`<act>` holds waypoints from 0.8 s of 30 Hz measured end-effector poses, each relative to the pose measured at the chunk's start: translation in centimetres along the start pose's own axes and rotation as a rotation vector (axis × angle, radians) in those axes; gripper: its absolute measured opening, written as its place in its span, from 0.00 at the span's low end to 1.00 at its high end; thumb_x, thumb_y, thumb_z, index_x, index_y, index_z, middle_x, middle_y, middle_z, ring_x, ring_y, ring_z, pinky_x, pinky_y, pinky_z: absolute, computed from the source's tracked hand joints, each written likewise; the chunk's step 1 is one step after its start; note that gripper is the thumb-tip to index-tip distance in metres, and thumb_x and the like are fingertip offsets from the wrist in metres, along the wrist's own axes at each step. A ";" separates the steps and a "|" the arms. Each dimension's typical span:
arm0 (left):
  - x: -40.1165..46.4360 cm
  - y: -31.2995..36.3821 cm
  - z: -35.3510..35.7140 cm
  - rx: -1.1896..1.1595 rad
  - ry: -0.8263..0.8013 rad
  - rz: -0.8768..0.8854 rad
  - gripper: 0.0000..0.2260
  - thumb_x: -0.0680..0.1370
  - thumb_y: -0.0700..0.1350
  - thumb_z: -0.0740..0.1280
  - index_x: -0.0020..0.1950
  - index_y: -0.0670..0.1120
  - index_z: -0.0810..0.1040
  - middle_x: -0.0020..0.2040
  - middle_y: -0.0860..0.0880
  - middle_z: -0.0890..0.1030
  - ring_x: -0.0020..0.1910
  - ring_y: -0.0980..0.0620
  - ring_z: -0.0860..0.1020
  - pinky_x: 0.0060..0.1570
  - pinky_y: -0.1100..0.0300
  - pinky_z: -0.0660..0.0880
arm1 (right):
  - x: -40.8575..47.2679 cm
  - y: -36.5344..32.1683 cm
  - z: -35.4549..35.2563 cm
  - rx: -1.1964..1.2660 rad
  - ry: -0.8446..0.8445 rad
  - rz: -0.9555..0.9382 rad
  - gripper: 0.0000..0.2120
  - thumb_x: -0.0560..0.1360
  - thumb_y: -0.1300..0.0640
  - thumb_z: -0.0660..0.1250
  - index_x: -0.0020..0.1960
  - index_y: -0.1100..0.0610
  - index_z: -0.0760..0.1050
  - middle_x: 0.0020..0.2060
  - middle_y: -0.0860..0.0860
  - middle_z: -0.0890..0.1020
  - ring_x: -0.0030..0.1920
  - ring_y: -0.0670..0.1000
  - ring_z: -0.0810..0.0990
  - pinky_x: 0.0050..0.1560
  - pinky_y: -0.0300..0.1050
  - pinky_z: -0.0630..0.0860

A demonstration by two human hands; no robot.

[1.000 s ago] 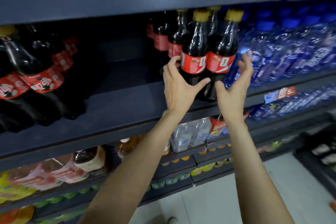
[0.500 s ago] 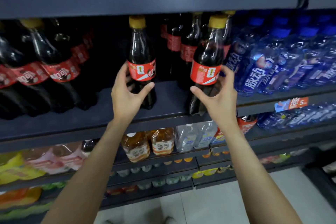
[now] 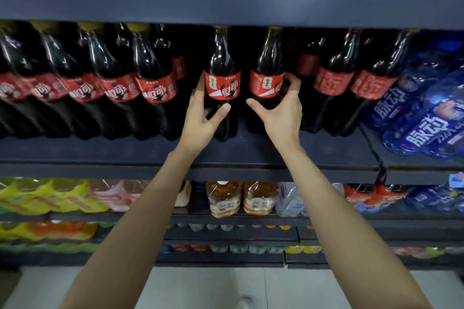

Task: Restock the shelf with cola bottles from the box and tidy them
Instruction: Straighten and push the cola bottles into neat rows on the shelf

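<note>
Half a second ago the two held bottles stood wide apart, the left one alone in the gap; now they stand close together near the middle of the shelf (image 3: pixel 226 155), and the view has shifted so that a long row of cola (image 3: pixel 105 88) fills the left side. The left hand (image 3: pixel 200 118) has its grip curled round the left bottle (image 3: pixel 222 83), fingers behind it and thumb across the front below the label. The right hand (image 3: pixel 281 113) has its grip clamped on the right bottle (image 3: pixel 267 80), fingertips at the label's right edge. A narrow dark gap lies between the two bottles. More cola (image 3: pixel 334 83) stands just right of the right hand, then blue bottles (image 3: pixel 421 118). Bare shelf runs in front of both hands to the front edge.
</note>
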State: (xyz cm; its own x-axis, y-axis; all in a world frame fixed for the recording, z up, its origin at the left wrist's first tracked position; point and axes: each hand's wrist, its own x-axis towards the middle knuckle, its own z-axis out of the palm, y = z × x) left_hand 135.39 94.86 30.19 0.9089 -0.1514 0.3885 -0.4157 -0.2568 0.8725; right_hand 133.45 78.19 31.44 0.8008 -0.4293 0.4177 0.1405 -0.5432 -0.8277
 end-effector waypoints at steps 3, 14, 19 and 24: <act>-0.8 -0.1 0.2 0.079 0.027 0.028 0.39 0.74 0.60 0.65 0.78 0.48 0.52 0.72 0.50 0.65 0.71 0.54 0.65 0.68 0.46 0.68 | 0.4 0.4 0.2 -0.048 -0.015 0.005 0.41 0.64 0.45 0.78 0.69 0.55 0.61 0.62 0.52 0.77 0.61 0.54 0.77 0.55 0.44 0.71; -2.8 1.0 4.4 0.420 0.493 -0.015 0.39 0.69 0.48 0.77 0.73 0.44 0.60 0.64 0.45 0.70 0.58 0.49 0.74 0.46 0.54 0.78 | 1.2 3.3 -2.3 0.039 -0.417 -0.112 0.43 0.71 0.59 0.74 0.76 0.52 0.52 0.61 0.45 0.74 0.48 0.44 0.77 0.55 0.41 0.76; -0.6 0.5 5.7 0.399 0.591 -0.074 0.37 0.72 0.44 0.73 0.76 0.47 0.57 0.65 0.46 0.71 0.61 0.47 0.74 0.52 0.50 0.76 | 2.3 3.2 0.9 -0.005 -0.286 -0.163 0.41 0.67 0.51 0.76 0.74 0.53 0.60 0.62 0.53 0.78 0.60 0.54 0.77 0.61 0.50 0.74; 2.1 -1.0 5.5 0.434 0.600 -0.120 0.37 0.76 0.44 0.69 0.78 0.49 0.51 0.69 0.41 0.67 0.62 0.39 0.73 0.56 0.44 0.74 | 6.6 2.4 6.4 -0.036 -0.245 -0.128 0.39 0.68 0.50 0.75 0.73 0.50 0.58 0.62 0.52 0.77 0.61 0.56 0.77 0.59 0.54 0.73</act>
State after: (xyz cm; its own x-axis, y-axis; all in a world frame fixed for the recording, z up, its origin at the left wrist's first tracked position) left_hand 137.53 89.54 28.44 0.7586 0.4158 0.5016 -0.1756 -0.6109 0.7720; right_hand 142.80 78.65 29.82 0.8953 -0.1712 0.4113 0.2319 -0.6093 -0.7583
